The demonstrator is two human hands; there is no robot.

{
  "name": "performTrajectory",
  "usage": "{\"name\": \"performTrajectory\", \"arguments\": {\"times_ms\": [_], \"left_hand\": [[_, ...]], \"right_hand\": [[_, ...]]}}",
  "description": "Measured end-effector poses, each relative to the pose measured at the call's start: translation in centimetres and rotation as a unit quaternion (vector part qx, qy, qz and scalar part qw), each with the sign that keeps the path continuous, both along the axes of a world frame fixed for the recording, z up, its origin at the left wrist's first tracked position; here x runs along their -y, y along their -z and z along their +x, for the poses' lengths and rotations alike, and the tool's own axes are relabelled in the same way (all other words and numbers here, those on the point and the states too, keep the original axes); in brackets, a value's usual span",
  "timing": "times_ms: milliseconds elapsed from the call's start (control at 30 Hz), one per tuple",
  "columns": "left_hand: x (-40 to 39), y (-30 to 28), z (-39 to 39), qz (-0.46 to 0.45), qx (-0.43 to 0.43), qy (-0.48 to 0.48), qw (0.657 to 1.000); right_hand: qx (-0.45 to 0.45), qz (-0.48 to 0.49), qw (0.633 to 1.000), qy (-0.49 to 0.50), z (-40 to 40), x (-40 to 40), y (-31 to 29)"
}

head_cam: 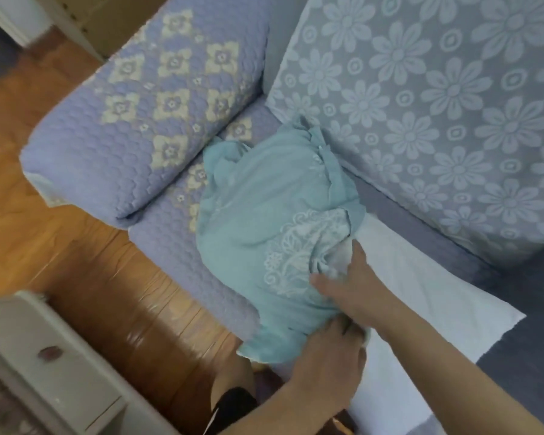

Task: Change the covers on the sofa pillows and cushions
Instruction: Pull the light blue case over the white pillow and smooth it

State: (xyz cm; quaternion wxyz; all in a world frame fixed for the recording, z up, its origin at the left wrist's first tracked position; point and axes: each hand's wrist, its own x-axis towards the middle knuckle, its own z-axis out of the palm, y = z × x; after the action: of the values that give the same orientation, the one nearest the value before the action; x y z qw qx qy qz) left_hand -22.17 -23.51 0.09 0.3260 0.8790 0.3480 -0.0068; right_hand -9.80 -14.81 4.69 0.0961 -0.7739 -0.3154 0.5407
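- A teal cover [264,221], with white lace embroidery on its near right part, is bunched over one end of a white cushion [421,277] that lies on the sofa seat [170,233].
- The cushion's bare white end sticks out to the right of the cover, across the dark blue part of the seat.
- The right hand [346,277] grips the gathered edge of the cover where it meets the white cushion: the thumb lies over the lace patch, the fingers are curled into the folds.
- The left hand [330,356] grips the near lower edge of the cover, fingers curled round the fabric and partly tucked beneath it.
- The two hands are close together, the left just below the right, both at the cover's open edge.
- The far end of the cover, with a ruffled seam and small buttons, lies near the foot of the back cushion [437,105], which wears a pale blue cloth with a daisy pattern.
- To the left stands the armrest [139,120], under a lilac quilted throw with cream flower motifs; the same quilting covers the seat under the teal cover.
- Wood floor [44,246] shows left of the sofa, and a pale cabinet [44,356] stands in the lower left corner.
- The picture is somewhat blurred, so fine detail of the fingers is hard to tell.
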Motion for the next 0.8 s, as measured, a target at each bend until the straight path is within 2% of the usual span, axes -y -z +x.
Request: {"name": "performTrajectory", "arguments": {"times_ms": [67, 100, 133, 200, 300, 400, 467, 500, 533, 567, 600, 633, 667, 700, 767, 800], "left_hand": [[-0.9, -0.5, 1.7, 0.039, 0.0, -0.061, 0.997], [-1.0, -0.6, 2.2, 0.068, 0.01, -0.089, 0.994], [-0.8, -0.4, 2.0, 0.074, 0.016, -0.11, 0.991], [0.0, 0.1, 0.2, 0.06, 0.016, -0.173, 0.983], [1.3, 2.2, -3.1, -0.012, -0.079, -0.284, 0.955], [0.8, 4.3, -5.6, -0.088, -0.134, -0.357, 0.92], [-0.1, 5.4, -6.3, -0.127, -0.101, -0.371, 0.915], [-0.7, 5.7, -6.6, -0.134, -0.08, -0.376, 0.914], [-1.4, 6.1, -6.9, -0.131, -0.058, -0.379, 0.914], [-2.1, 6.7, -7.2, -0.125, -0.036, -0.379, 0.916], [-2.8, 7.1, -7.4, -0.125, -0.011, -0.379, 0.917], [-3.6, 7.3, -7.6, -0.134, 0.016, -0.381, 0.915], [-4.5, 7.1, -7.7, -0.139, 0.041, -0.388, 0.91], [-5.3, 6.7, -7.9, -0.153, 0.074, -0.412, 0.895], [-6.9, 4.6, -8.7, -0.22, 0.158, -0.498, 0.824], [-7.6, 3.4, -9.5, -0.237, 0.188, -0.544, 0.783]], "right_hand": [[0.044, -0.109, 0.99, -0.073, -0.3, 0.9, 1.2], [0.088, -0.121, 0.984, -0.1, 0.3, 1.2, 1.6], [0.13, -0.112, 0.981, -0.094, 1.2, 1.3, 1.8], [0.153, -0.055, 0.987, 0.011, 2.9, 1.5, 1.6], [0.117, 0.013, 0.978, 0.169, 4.0, 2.3, 0.3], [-0.028, -0.012, 0.973, 0.229, 3.3, 2.4, -1.1], [-0.062, -0.039, 0.978, 0.195, 2.6, 1.7, -1.4], [-0.013, -0.025, 0.991, 0.13, 2.4, 1.3, -1.4], [0.096, -0.01, 0.995, 0.025, 2.0, 0.7, -1.5], [0.246, 0.035, 0.964, -0.091, 1.7, 0.3, -1.2], [0.358, 0.123, 0.907, -0.186, 0.9, -0.3, -1.0], [0.395, 0.211, 0.855, -0.262, -0.4, -1.0, -0.7], [0.377, 0.282, 0.821, -0.323, -2.0, -1.6, -0.3], [0.319, 0.315, 0.799, -0.4, -3.6, -2.1, 0.4], [0.236, 0.286, 0.718, -0.589, -6.8, -2.1, 2.3], [0.231, 0.255, 0.667, -0.66, -8.1, -2.0, 3.1]]}}
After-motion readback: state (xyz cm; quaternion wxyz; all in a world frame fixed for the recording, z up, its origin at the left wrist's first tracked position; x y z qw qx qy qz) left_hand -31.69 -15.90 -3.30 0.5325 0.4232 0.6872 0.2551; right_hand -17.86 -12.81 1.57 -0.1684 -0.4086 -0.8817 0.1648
